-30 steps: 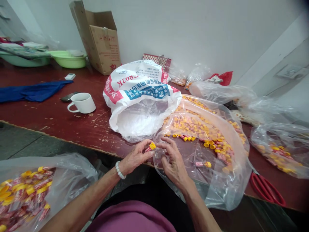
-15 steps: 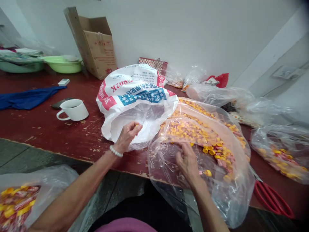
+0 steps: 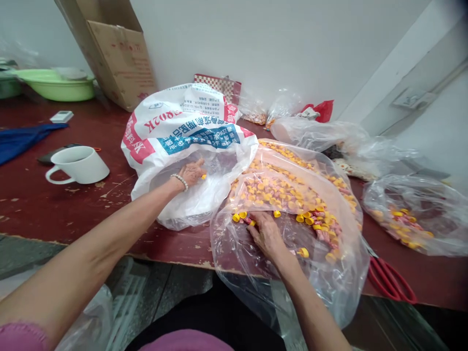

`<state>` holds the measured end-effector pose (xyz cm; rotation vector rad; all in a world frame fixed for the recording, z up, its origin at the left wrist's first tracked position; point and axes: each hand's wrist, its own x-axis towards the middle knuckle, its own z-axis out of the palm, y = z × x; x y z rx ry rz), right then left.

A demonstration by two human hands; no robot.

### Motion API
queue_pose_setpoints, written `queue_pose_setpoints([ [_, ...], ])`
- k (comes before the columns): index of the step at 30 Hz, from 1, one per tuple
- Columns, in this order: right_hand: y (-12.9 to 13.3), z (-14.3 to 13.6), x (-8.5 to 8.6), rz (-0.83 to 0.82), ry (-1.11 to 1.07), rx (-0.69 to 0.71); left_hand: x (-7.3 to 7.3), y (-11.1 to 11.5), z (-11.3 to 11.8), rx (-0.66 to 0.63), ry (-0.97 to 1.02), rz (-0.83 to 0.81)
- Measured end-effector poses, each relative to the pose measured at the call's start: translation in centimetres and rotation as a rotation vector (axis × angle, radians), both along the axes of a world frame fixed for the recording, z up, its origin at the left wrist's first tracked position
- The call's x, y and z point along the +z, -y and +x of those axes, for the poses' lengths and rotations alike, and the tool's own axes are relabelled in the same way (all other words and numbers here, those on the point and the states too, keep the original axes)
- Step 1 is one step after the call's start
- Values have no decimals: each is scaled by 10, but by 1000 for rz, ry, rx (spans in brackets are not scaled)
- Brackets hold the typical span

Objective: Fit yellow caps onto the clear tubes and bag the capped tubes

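Observation:
My left hand [image 3: 192, 172], with a pale bead bracelet at the wrist, reaches into the mouth of a white printed sack [image 3: 186, 209]. Its fingers are stretched out, and a small yellow-capped piece [image 3: 204, 177] shows just below the fingertips. My right hand [image 3: 268, 235] lies palm down in the opening of a large clear plastic bag [image 3: 234, 253], fingers apart. Beside its thumb and forefinger are a few yellow-capped pieces [image 3: 242, 215] with pink-red wrapped bodies. A big heap of the same pieces [image 3: 281, 187] fills the bag's far side.
On the red table [image 3: 109, 209] stand a white mug [image 3: 84, 165], a cardboard box [image 3: 126, 63] and a green basin [image 3: 62, 87]. Red-handled scissors [image 3: 391, 278] lie at the right edge, near another clear bag [image 3: 438, 209] of pieces. Blue cloth [image 3: 25, 139] lies left.
My left hand has moved deeper into the white sack and its pinch has loosened. My right hand has spread its fingers by several yellow-capped pieces. The view has shifted right.

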<state>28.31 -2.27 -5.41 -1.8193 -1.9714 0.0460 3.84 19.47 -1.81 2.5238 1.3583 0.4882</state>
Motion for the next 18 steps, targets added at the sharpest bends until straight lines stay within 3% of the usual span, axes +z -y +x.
queue_pose_setpoints([
  [4, 9, -3, 0, 12, 10, -18, 5, 25, -15, 14, 103, -1],
  [8, 7, -3, 2, 55, 34, -87, 5, 70, -21, 35, 366, -118],
  [10, 8, -4, 4, 68, 37, -109, 4, 94, -22, 39, 539, -233],
  [14, 22, -18, 21, 124, -12, -103, 10, 134, -23, 66, 1083, -634],
  [18, 44, -57, 47, 242, -332, 46, 22, 172, -21, 81, 1331, -846],
])
